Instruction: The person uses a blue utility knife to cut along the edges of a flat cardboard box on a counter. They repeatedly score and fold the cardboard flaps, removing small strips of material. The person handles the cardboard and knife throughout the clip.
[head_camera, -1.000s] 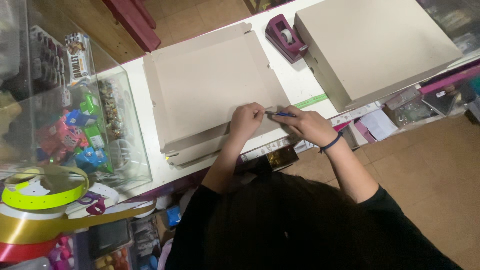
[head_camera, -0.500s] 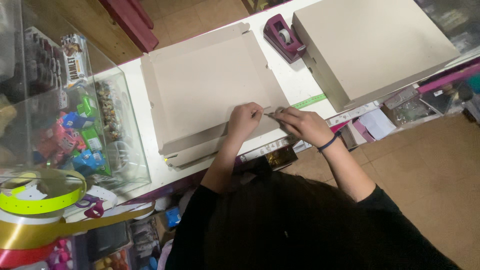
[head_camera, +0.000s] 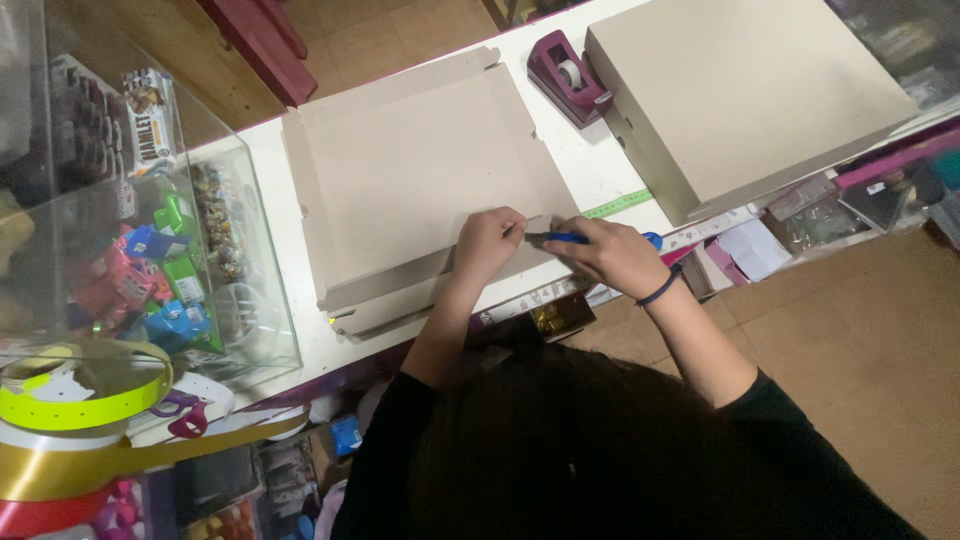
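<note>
Basically, left hand (head_camera: 487, 240) pinned flat brown cardboard box blank (head_camera: 420, 180); right hand (head_camera: 612, 255) gripped blue-handled cutter (head_camera: 560, 238) at its near edge — best kept shallow.

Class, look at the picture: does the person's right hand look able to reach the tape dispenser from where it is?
Probably yes. The right hand holds a blue tool, and only bare counter lies between it and the tape dispenser.

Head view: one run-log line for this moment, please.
left hand presses flat cardboard | right hand holds blue cutter at cardboard edge
</note>
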